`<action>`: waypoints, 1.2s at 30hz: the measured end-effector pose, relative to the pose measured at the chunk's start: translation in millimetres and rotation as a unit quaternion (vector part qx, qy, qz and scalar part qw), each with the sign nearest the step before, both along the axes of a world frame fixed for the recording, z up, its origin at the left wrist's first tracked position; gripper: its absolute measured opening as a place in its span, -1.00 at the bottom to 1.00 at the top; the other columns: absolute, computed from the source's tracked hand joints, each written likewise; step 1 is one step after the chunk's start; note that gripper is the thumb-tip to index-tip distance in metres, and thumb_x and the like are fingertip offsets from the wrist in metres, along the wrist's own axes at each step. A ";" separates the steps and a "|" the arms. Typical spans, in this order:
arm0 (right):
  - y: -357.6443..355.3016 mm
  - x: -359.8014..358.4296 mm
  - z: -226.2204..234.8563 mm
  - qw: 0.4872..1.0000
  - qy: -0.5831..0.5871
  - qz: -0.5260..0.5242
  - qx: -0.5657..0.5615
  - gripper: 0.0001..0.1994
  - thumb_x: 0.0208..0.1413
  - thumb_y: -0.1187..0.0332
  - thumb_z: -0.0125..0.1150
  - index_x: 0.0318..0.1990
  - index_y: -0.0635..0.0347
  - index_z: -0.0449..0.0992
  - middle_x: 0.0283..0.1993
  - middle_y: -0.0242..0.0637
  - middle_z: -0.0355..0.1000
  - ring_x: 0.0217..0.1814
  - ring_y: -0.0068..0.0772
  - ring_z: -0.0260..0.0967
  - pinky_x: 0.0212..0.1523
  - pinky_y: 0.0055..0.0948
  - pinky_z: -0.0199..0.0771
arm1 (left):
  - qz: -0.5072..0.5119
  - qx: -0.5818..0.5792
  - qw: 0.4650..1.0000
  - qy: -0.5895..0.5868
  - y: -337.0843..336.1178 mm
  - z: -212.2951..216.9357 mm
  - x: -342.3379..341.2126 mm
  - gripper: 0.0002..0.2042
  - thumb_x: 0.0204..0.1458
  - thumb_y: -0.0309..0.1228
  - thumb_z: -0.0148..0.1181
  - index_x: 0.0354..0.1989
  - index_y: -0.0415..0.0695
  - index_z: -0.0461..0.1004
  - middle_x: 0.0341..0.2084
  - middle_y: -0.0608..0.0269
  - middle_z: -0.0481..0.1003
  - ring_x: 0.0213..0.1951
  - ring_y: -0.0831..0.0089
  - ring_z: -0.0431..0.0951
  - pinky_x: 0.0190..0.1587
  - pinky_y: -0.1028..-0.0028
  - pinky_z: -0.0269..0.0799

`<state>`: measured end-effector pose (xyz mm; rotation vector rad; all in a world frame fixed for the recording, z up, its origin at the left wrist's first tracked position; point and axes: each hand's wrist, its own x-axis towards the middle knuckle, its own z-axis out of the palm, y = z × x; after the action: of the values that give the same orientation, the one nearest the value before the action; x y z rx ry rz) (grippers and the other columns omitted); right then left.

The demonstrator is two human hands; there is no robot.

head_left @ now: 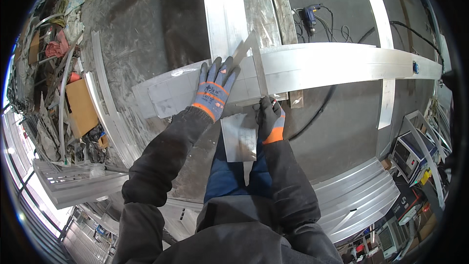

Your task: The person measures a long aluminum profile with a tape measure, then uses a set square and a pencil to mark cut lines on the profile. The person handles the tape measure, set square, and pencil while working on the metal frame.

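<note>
My left hand (215,88), in a grey and orange work glove, lies flat with its fingers stretched out. It presses on a long silvery metal panel (332,64) and touches one leg of a metal set square (259,66) beside its fingertips. Close to the lower end of the square's other leg, my right hand (271,119), gloved alike, is closed at the panel's near edge. Its fingers are pinched around something small that I cannot make out. A loose piece of sheet metal (240,142) shows between my forearms, above my legs.
Another wide metal strip (223,10) runs away from me at the far side. A blue power drill (310,15) with a black cable lies far right. Stacked metal profiles (359,198) are at the near right; a cardboard box (80,107) and scrap line the left.
</note>
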<state>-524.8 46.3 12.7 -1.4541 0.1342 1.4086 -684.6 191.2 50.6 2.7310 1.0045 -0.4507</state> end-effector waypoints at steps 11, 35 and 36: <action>4.5 8.0 8.5 0.999 -0.028 -0.006 -0.015 -0.69 0.41 0.16 0.11 -0.37 0.11 0.52 -0.60 -0.57 0.27 -0.63 -0.73 0.04 -0.56 -0.60 0.01 | -0.007 -0.006 1.000 -0.024 0.6 -2.6 11.3 -0.27 0.02 -0.45 0.17 0.47 -0.12 0.17 0.53 -0.07 -0.05 0.55 -0.08 -0.08 0.52 -0.23 -0.23; 5.2 7.7 3.7 0.999 -0.026 -0.029 -0.025 -0.71 0.42 0.21 0.09 -0.36 0.13 0.50 -0.59 -0.55 0.30 -0.65 -0.74 0.03 -0.59 -0.59 0.00 | -0.008 0.014 0.999 -0.044 0.6 -10.9 8.5 -0.31 0.03 -0.40 0.16 0.43 -0.11 0.24 0.52 -0.07 0.00 0.52 -0.07 -0.01 0.53 -0.21 -0.19; 5.1 7.4 3.3 0.999 -0.017 -0.035 -0.034 -0.71 0.43 0.21 0.09 -0.36 0.14 0.50 -0.59 -0.55 0.30 -0.65 -0.73 0.03 -0.58 -0.58 0.02 | -0.016 0.020 0.999 -0.033 0.2 -11.0 7.7 -0.31 0.03 -0.38 0.17 0.43 -0.12 0.24 0.52 -0.07 0.01 0.51 -0.07 -0.01 0.52 -0.21 -0.19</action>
<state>-517.4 51.4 16.0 -1.5156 0.2110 1.3336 -676.9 191.4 39.6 2.7820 0.9657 -0.3464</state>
